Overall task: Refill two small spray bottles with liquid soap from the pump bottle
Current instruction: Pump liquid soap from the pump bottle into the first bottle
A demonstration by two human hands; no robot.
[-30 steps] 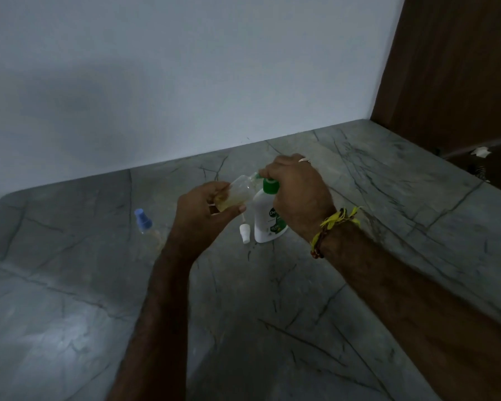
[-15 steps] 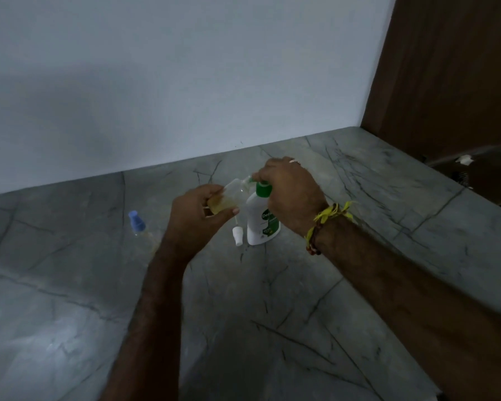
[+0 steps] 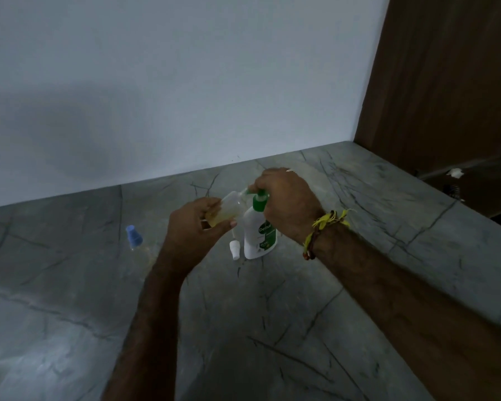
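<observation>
Spray bottle [image 3: 229, 208], small and clear with yellowish soap pooled in its lower end, is held tilted in the curled fingers of the left hand [image 3: 194, 227], its open mouth up at the green nozzle of the white pump bottle [image 3: 259, 230]. The right hand [image 3: 287, 201] curls over that pump head, the bottle standing on the grey stone counter [image 3: 359, 256].
</observation>
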